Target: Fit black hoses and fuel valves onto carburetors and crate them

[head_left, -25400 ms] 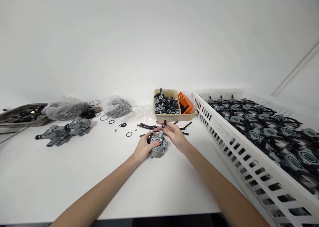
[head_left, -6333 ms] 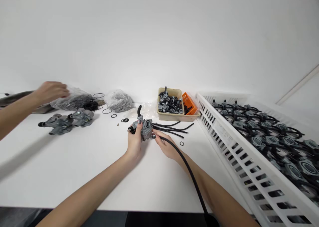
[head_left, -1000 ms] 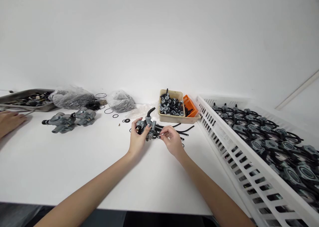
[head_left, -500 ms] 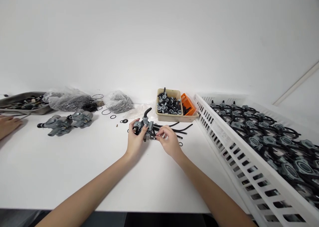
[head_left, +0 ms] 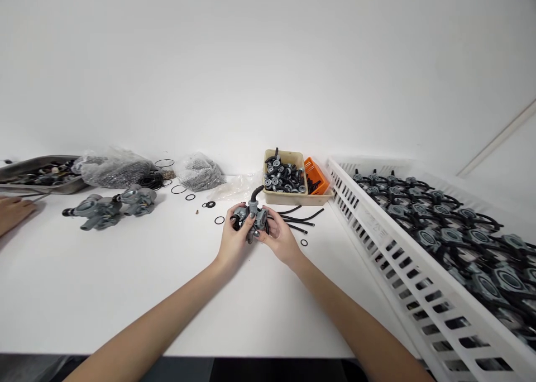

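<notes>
White table [head_left: 125,298] is backed by white wall [head_left: 268,63]. Grey carburetor [head_left: 260,219] is held mid-table, clamped between left hand [head_left: 233,238] and right hand [head_left: 283,240]. Black hoses [head_left: 300,221] are laid just right; filled white crate [head_left: 377,228] is set further right.

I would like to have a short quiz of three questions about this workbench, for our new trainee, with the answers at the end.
1. True or false: the left hand and the right hand both touch the grey metal part topped by a bent black tube.

2. Which colour is the small perforated plastic basket beside the beige rectangular plastic tub? A blue, B orange, C green.

3. Fill the gap: the long white slotted plastic crate stands to the ____ of the hands.

Key: 1 true; 2 B; 3 right.
</notes>
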Motion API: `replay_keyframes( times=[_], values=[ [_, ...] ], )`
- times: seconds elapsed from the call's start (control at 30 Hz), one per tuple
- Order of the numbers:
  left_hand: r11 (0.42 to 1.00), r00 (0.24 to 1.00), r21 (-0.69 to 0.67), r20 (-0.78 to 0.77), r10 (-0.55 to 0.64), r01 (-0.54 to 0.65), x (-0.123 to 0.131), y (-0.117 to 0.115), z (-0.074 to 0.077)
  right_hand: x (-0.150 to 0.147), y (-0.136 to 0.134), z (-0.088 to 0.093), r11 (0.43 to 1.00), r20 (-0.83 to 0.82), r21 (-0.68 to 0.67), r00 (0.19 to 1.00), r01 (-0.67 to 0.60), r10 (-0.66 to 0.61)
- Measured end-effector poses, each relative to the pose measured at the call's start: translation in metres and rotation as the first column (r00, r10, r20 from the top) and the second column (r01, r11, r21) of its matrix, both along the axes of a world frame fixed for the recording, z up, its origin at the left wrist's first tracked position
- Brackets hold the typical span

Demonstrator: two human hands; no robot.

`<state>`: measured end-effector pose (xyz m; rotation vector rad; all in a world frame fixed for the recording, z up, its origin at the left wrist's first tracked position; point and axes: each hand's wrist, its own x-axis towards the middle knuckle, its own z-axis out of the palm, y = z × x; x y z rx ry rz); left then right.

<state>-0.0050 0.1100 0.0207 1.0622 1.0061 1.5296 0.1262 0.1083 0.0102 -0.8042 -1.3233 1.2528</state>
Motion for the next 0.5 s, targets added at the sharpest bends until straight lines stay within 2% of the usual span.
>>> replay_keyframes(
  times=[0.17, 0.33, 0.4, 0.5],
  values=[
    [1.0, 1.0, 0.009, 0.016, -0.003, 0.003, 0.001, 0.0, 0.002, 0.003, 0.0, 0.005, 1.0, 0.015, -0.015, 1.0, 0.013, -0.013],
    [0.99, 0.991, -0.12, 0.123, -0.059, 0.074, 0.001, 0.002, 0.001, 0.011, 0.003, 0.008, 0.998, 0.056, -0.057, 0.998, 0.004, -0.001],
    [0.975, 0.972, -0.18, 0.218, -0.09, 0.13, 0.001, 0.003, 0.001, 0.014, 0.004, 0.009, 1.0, 0.11, -0.002, 0.993, 0.031, -0.031],
    [0.93, 0.9, -0.25, 0.408, -0.153, 0.271, -0.001, 0.004, 0.005, 0.02, 0.005, 0.012, 0.988, 0.133, 0.113, 0.984, 0.106, -0.121]
  ],
)
